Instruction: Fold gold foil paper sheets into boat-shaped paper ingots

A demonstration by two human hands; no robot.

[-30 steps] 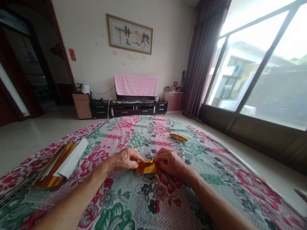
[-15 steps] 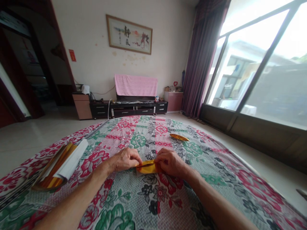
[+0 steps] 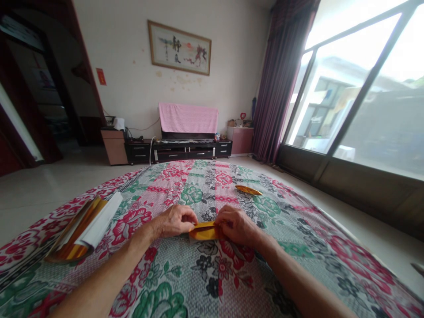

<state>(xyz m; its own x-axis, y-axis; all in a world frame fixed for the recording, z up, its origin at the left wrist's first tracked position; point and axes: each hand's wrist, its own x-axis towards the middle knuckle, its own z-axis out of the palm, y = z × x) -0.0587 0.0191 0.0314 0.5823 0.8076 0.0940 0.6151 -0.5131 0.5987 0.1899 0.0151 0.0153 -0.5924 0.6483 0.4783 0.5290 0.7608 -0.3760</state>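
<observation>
A folded piece of gold paper (image 3: 206,231) lies between my hands at the middle of the flowered tablecloth (image 3: 159,282). My left hand (image 3: 177,220) pinches its left end. On its right end my right hand (image 3: 236,224) is closed, the fingertips curled over the paper. The paper has a dark slit-like opening along its length, and a pale edge shows beneath its lower left side. Farther back and to the right, a narrow gold boat-shaped folded piece (image 3: 248,190) rests on the cloth, touched by neither hand.
At the left, a curled stack of gold and white sheets (image 3: 84,227) lies on the cloth. Beyond the table are a low black cabinet (image 3: 182,152), a pink cloth (image 3: 188,118) over a screen, and a large window on the right.
The slit in the gold paper looks slightly wider than before. Both hands keep their grip in nearly the same place, and the view has shifted very slightly.
</observation>
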